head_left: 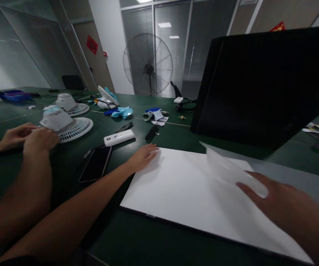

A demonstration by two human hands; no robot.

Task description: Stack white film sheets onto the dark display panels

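Note:
A wide flat panel with a bright white face (176, 184) lies on the green table in front of me. My left hand (144, 158) rests at its upper left corner, fingers extended over the edge and holding nothing. Over the right part of the panel, my right hand (270, 195) pinches a thin translucent white sheet (226, 166) between thumb and fingers. The sheet is lifted and curled, its far corner raised. Beneath and beyond my right hand a greyish sheet (300, 179) extends to the right.
A large black screen (259, 88) stands behind the panel. On the table (115, 236) are a phone (96, 164), a white power bank (119, 137), pliers (125, 127) and white fan parts (76, 129). Another person's hands (40, 138) work at the left.

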